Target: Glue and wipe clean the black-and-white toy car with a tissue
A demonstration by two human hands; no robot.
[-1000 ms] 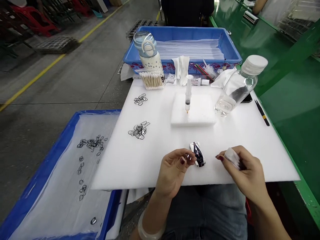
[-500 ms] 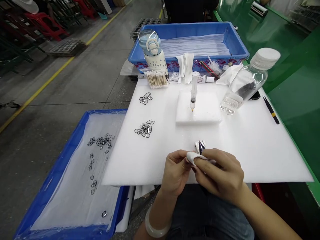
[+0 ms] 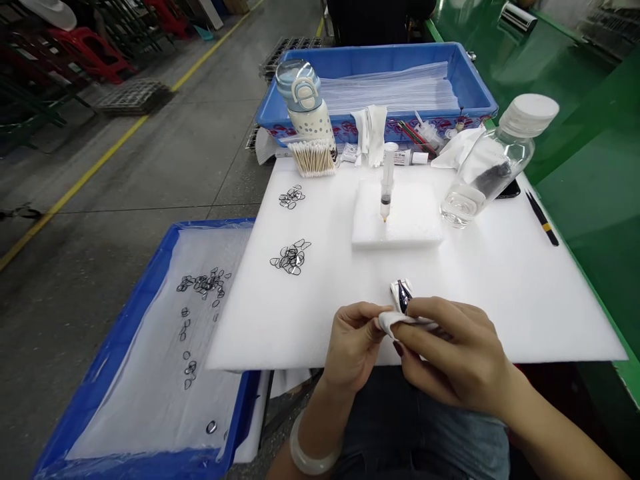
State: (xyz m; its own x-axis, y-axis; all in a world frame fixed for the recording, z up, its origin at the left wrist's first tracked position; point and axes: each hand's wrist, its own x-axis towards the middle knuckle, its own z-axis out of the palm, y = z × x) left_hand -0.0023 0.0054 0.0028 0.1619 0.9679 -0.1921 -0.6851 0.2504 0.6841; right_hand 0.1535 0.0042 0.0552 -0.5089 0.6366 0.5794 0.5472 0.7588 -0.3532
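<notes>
My left hand and my right hand meet at the near edge of the white foam board. A small white cloth is pinched in my right hand and pressed against my left fingertips. My left fingers are closed on something small that the cloth hides. Just beyond the hands a small shiny black-and-white part lies on the board. Two heaps of thin black rings lie to the left.
A syringe stands in a white foam block. A clear bottle, cotton swabs, a water bottle and black tweezers ring the board. One blue tray sits behind it; another blue tray holds loose rings at left.
My right hand swung left with the cloth from beside the small part to my left fingertips. Over the last half second the hands barely shifted.
</notes>
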